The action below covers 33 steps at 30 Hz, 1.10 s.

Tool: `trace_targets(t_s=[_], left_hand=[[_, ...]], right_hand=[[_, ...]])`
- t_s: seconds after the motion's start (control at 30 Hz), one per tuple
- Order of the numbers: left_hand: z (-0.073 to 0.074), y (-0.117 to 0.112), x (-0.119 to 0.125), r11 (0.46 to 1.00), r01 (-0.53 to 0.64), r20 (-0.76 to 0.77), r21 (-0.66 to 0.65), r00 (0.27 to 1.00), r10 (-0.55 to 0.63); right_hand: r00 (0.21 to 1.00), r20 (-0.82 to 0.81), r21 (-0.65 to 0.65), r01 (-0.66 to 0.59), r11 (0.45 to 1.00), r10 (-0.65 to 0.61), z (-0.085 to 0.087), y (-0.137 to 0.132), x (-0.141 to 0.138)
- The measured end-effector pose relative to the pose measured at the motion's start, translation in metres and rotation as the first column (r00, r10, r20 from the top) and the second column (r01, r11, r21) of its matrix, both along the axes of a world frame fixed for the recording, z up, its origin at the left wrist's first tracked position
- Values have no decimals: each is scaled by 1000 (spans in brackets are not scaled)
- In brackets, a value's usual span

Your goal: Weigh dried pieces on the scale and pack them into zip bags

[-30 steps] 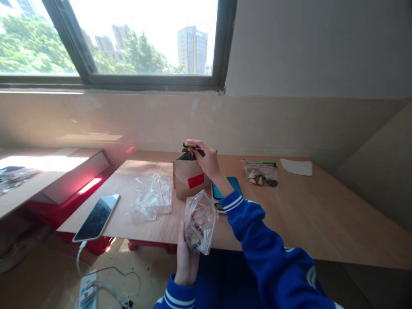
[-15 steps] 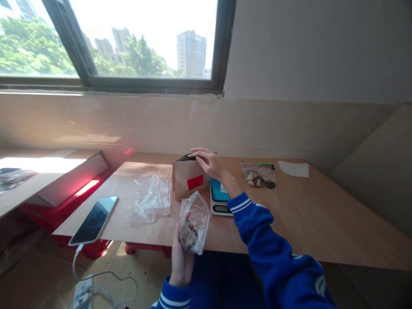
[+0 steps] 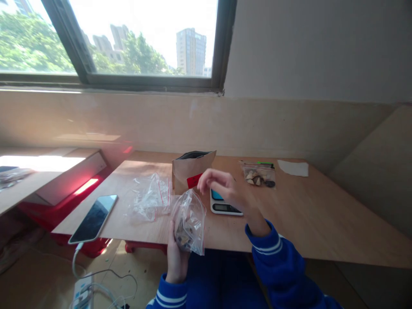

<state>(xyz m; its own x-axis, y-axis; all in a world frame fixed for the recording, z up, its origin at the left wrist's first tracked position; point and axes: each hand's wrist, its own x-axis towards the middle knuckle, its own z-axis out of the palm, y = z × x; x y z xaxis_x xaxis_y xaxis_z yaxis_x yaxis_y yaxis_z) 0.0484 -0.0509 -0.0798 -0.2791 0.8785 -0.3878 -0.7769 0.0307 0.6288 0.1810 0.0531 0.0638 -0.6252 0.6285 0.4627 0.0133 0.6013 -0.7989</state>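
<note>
Left hand (image 3: 176, 261): gripping a clear zip bag (image 3: 196, 214) from the near-left side, thumb up along it, small brownish pieces (image 3: 184, 234) in the bottom. Bag is held at the near edge of the surface (image 3: 309, 214), in front of the kraft pouch (image 3: 180, 174). Right hand (image 3: 222, 186): loosely open, fingers bent, gripping nothing I can see, in front of a digital scale (image 3: 225, 209) and hiding part of it. Pouch stands upright, mouth open, red label (image 3: 192, 181) facing me. Crumpled clear bags (image 3: 148, 199) lie left of it, smartphone (image 3: 93, 219) further left with a cable plugged in. Filled zip bag (image 3: 259, 177) and white paper (image 3: 293, 168) sit to the right.
</note>
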Motion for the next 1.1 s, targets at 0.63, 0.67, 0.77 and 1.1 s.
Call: trace_targets(t_s=[0.63, 0.67, 0.77, 1.1], left_hand=[[16, -1, -4, 997, -15, -171, 72, 985, 27], [15, -1, -6, 997, -20, -155, 74, 988, 31], [14, -1, -9, 998, -8, -111, 65, 994, 15], [14, -7, -12, 995, 45, 8, 88, 999, -46]], right_hand=[[884, 423, -36, -202, 979, 199, -72, -57, -15], [896, 394, -39, -207, 978, 205, -72, -57, -14], [919, 329, -81, -202, 976, 217, -69, -56, -11], [989, 146, -268, 19, 963, 22, -61, -46, 1]])
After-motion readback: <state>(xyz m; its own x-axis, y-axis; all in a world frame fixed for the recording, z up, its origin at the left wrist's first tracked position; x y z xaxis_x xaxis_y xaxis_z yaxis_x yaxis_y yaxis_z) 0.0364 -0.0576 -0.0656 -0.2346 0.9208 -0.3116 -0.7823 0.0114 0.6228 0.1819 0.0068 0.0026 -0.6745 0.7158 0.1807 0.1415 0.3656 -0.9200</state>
